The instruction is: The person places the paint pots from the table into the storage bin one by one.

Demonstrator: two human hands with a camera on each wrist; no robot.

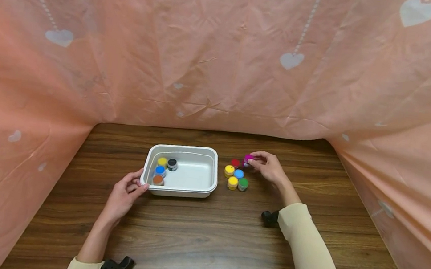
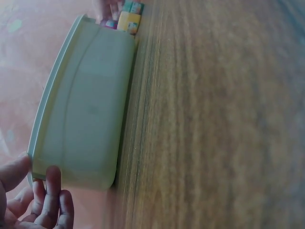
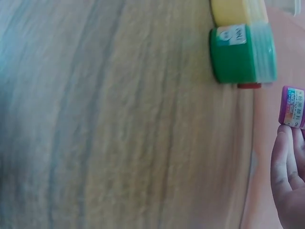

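Observation:
My left hand grips the near-left corner of a white plastic tray, thumb on the rim and fingers at its side; the left wrist view shows the tray's wall. Inside the tray's left part stand small paint jars: yellow, black, blue and brown. To the tray's right, my right hand pinches a magenta paint jar by its fingertips. The right wrist view shows this jar with a printed label.
Beside the tray's right end stand a red jar, two yellow jars, a light blue jar and a green jar, close together. A pink curtain with white hearts encloses the brown wooden table at the back and sides.

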